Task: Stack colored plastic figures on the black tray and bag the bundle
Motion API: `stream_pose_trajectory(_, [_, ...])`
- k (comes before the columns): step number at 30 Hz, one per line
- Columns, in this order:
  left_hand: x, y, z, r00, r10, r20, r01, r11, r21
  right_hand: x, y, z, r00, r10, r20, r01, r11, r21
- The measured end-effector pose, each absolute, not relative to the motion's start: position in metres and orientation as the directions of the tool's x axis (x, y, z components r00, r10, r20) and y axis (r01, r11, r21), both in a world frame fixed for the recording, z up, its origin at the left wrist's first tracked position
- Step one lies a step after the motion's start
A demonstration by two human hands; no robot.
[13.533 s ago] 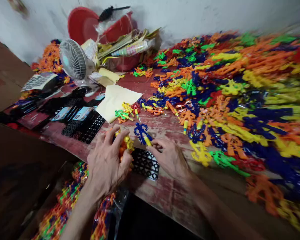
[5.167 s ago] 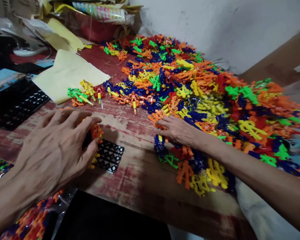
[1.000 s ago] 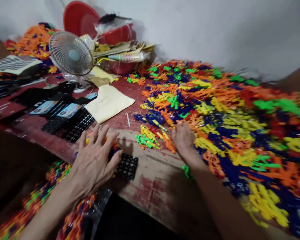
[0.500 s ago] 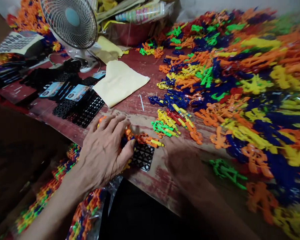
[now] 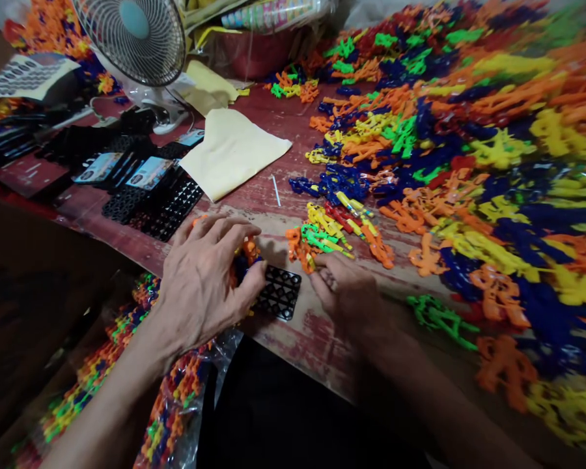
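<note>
My left hand (image 5: 208, 280) is curled over a bunch of orange and blue plastic toy figures (image 5: 248, 253), which it mostly hides. These lie at the left end of a black perforated plastic tray (image 5: 279, 293) near the table edge. My right hand (image 5: 346, 290), thumb and fingers pinched together, grips the lower end of an orange plastic toy figure (image 5: 299, 249) just right of the tray. Behind that figure lie several loose ones: a green figure (image 5: 320, 239), yellow ones and red ones.
A large heap of colourful toy figures (image 5: 469, 176) covers the right side. A yellowish cloth (image 5: 234, 153), black trays with cards (image 5: 149, 174) and a fan (image 5: 134, 39) stand or lie at the back left. Bagged figures (image 5: 168, 417) are below the table edge.
My right hand has picked up the orange figure and raised it, tilting it upright and moving it slightly right of the tray. The left hand stays over the tray.
</note>
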State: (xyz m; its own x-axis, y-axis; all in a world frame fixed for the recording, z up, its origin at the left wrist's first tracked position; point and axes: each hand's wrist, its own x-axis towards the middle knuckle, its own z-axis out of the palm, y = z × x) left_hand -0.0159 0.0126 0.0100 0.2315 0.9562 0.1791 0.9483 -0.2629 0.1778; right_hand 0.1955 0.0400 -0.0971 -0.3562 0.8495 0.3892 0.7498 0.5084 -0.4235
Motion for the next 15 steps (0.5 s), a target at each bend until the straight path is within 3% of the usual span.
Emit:
stream_pose_trajectory(3, [-0.014, 0.012, 0.01, 0.215, 0.959, 0.182, 0.957, -0.244, 0.155, 0.176, 0.042, -0.095, -0.23, 0.902, 0.364, 0.569, 0.428, -0.702])
stream_pose_trajectory(6, [-0.014, 0.014, 0.009, 0.226, 0.959, 0.169, 0.962, -0.247, 0.116, 0.154, 0.045, -0.095, -0.221, 0.94, 0.258, 0.419, 0.331, -0.846])
stream_pose_trajectory(10, [-0.012, 0.013, 0.008, 0.22, 0.961, 0.17, 0.963, -0.242, 0.122, 0.144, 0.05, -0.101, -0.338, 0.903, 0.263, 0.371, 0.385, -0.845])
stream_pose_trajectory(15, [-0.012, 0.01, 0.007, 0.176, 0.97, 0.169, 0.952, -0.211, 0.22, 0.15, 0.047, -0.104, -0.402, 0.853, 0.332, 0.42, 0.494, -0.761])
